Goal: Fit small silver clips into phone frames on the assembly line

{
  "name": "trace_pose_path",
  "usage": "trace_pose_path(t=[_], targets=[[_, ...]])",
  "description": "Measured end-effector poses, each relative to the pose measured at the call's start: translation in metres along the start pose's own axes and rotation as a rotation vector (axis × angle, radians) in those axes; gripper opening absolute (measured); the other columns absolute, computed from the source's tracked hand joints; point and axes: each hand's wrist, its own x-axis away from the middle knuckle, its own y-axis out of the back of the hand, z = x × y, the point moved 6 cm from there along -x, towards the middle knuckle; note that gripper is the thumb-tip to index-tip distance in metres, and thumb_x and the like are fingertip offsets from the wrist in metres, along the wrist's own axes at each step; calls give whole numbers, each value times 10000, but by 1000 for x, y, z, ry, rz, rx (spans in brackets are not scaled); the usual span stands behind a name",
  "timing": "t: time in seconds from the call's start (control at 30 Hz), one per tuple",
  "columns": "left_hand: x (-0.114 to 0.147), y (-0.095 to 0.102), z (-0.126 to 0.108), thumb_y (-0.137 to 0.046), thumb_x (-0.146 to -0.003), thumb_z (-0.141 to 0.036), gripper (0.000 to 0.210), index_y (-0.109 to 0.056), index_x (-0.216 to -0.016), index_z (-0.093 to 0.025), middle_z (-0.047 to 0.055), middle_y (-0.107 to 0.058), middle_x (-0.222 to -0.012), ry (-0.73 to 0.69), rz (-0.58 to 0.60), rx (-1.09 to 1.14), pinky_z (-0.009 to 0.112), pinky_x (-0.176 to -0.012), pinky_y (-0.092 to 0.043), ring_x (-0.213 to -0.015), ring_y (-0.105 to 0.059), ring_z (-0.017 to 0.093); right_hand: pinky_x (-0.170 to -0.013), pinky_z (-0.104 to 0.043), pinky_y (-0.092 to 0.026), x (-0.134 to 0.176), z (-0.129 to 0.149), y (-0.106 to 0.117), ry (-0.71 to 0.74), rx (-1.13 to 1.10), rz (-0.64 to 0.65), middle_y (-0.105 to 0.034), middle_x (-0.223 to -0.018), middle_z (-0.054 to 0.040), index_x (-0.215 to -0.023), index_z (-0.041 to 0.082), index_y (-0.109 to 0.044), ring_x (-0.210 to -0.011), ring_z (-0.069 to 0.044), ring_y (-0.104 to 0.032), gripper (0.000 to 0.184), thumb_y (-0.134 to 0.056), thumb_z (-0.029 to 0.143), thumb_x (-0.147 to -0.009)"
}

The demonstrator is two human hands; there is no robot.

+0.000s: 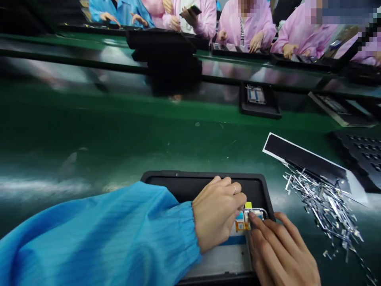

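Observation:
A partly assembled phone (pixel 220 260) with a silver frame lies in a black tray (pixel 205 173) in front of me. My left hand (pixel 218 212), wearing a ring, is curled over the phone's upper part with its fingers closed. Whatever those fingertips pinch is hidden behind the hand. Beside them show an orange flex cable (pixel 239 226) and a small yellow tab (pixel 248 205). My right hand (pixel 279 250) rests along the phone's right edge, fingers stretched out, one fingertip touching the top near the flex cable. Its thumb is out of sight.
Right of the tray, a heap of thin silvery strips (pixel 324 202) lies partly on a black sheet with a white border (pixel 306 157). Farther off stands another black tray (pixel 260 111) holding a phone part. Across the green bench (pixel 119 135), several co-workers in pink and blue smocks sit.

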Motion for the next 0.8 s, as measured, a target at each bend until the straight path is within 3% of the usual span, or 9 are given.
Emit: trace_pose_path(t=[0.27,0.4,0.57,0.8], targets=[[-3,0,6,-523,-709,-102,98,-477,-634,-145,-39,-495,-681,62,40,70,287,-607,-251,-669,-398,117,-790,-350,-373,6,2,0,100,71,91,-581,-950,-34,-750,170,-539,-754,-154,-563,202,-377,65,-688],[-3,1,6,-532,-700,-107,95,-472,-636,-146,-36,-491,-676,42,5,62,282,-598,-261,-657,-416,118,-818,-358,-357,7,1,-2,93,71,110,-581,-950,-17,-763,179,-547,-758,-153,-559,217,-375,67,-691],[1,1,11,-502,-724,-93,92,-503,-655,-154,-40,-501,-693,45,70,148,256,-618,-292,-656,-470,103,-824,-355,-349,3,3,-3,82,79,115,-583,-944,-14,-748,168,-550,-727,-149,-560,202,-377,68,-724],[-2,5,11,-530,-685,-112,89,-497,-620,-163,-47,-518,-662,69,134,8,267,-547,-281,-597,-479,131,-807,-365,-359,1,3,-2,93,59,118,-579,-951,-37,-764,145,-549,-736,-160,-560,195,-378,59,-725]])
